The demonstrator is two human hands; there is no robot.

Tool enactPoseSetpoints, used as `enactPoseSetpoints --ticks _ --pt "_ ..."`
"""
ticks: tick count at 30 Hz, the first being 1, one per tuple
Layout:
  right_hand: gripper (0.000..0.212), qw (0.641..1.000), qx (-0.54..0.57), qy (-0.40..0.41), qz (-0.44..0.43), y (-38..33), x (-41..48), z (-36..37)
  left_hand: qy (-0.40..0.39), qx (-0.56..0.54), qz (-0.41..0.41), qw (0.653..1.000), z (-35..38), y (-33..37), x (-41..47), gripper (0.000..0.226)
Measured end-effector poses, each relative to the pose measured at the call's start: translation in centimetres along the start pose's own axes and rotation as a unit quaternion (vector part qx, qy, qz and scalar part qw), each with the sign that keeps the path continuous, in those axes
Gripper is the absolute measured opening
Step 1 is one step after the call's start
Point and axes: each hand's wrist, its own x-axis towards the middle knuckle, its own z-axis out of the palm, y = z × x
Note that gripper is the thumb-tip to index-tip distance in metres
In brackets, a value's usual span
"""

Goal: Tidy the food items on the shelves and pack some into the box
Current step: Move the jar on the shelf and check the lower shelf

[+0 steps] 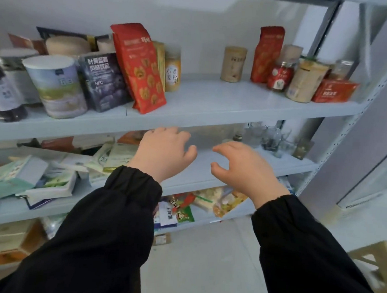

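Note:
My left hand (164,152) and my right hand (241,168) hover side by side in front of the middle shelf (232,169), fingers spread and curled, holding nothing. On the upper shelf (213,106) a tall red pouch (138,67) leans against a dark blueberry drink box (103,80) and a white tin (57,86). At the right end of that shelf stand a tan canister (233,64), a second red pouch (267,53), a red jar (280,75) and a flat red box (335,91). A cardboard box (379,257) sits on the floor at the right edge.
Green and white cartons (25,178) lie jumbled at the left of the middle shelf; clear glassware (266,137) stands at its right back. Snack packets (183,209) lie on the lower shelf. The grey perforated upright (349,125) frames the right side. Pale floor (202,261) lies below.

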Motion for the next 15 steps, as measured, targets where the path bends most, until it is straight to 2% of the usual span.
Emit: enactPoseSetpoints --ticks 3,8,13,15 --pt "0.050 1.000 -0.025 -0.005 -0.012 2.0 3.7 -0.1 0.015 -0.017 -0.004 1.000 1.2 0.0 3.8 0.051" --pt "0.046 0.999 -0.035 0.006 -0.013 5.4 10.6 -1.3 0.050 -0.061 -0.003 0.997 1.9 0.5 11.6 0.080" --pt "0.043 0.999 0.009 0.031 -0.028 9.4 17.5 -1.3 -0.003 -0.021 -0.030 0.999 3.4 0.9 19.0 0.064" --pt "0.044 0.999 0.022 0.013 -0.038 11.3 20.0 -0.5 -0.027 -0.014 -0.057 0.998 4.4 0.9 20.5 0.063"
